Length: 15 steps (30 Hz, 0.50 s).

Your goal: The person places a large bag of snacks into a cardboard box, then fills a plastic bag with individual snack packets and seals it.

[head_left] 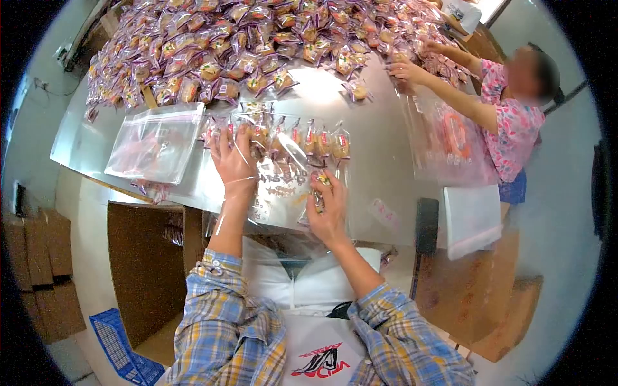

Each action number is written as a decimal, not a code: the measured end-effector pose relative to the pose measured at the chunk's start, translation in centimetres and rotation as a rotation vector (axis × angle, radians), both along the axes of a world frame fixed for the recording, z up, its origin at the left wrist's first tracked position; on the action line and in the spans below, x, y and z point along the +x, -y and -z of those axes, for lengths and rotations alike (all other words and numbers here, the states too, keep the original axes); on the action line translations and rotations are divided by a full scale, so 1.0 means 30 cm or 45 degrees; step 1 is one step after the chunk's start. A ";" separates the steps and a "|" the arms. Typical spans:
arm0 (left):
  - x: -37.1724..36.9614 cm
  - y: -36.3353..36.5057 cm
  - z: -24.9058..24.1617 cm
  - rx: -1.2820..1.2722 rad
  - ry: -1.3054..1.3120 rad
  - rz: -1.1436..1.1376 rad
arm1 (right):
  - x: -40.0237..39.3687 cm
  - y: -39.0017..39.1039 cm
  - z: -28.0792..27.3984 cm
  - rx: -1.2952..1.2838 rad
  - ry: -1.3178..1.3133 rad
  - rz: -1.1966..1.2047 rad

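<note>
A large clear plastic bag (283, 186) lies flat on the metal table, with a row of small wrapped pastries (310, 143) along its far end. My left hand (234, 157) reaches into the bag, clear film crossing its wrist. Its fingers are spread, their tips on the packets at the row's left end. To the right and nearer me, my right hand (329, 212) has its fingers curled around a wrapped pastry (320, 182). Just beyond the row, another wrapped pastry (257, 109) lies at the bag's far edge.
A big heap of wrapped pastries (251, 45) covers the table's far side. Flat clear bags (154, 145) are stacked at left. On the right, a person (515, 122) in a pink patterned top reaches into the heap. Below stand a cardboard box (145, 257) and a blue crate (122, 347).
</note>
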<state>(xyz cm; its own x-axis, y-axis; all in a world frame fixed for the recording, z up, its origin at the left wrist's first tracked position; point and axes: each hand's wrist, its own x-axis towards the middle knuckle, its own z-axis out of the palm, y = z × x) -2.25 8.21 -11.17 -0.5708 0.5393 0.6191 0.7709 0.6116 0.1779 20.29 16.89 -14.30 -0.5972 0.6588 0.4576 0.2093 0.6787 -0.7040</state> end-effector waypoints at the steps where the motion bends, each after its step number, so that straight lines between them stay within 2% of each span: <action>1: 0.006 0.000 -0.007 0.011 0.034 0.022 | -0.004 -0.001 -0.005 0.001 -0.007 -0.002; 4: -0.017 -0.008 0.024 0.023 -0.167 0.100 | -0.001 0.000 -0.017 -0.029 0.027 -0.005; 8: -0.014 -0.011 0.063 0.039 -0.050 0.137 | -0.002 -0.009 -0.014 0.034 0.022 -0.008; 12: 0.052 -0.010 0.016 -0.024 0.038 0.078 | -0.008 -0.015 0.004 0.059 -0.004 -0.019; 13: 0.067 -0.012 0.017 -0.046 0.161 0.073 | -0.006 -0.019 0.009 0.064 -0.007 -0.024; 15: 0.076 -0.015 0.015 -0.089 0.091 0.043 | -0.006 -0.016 0.007 0.057 -0.014 -0.015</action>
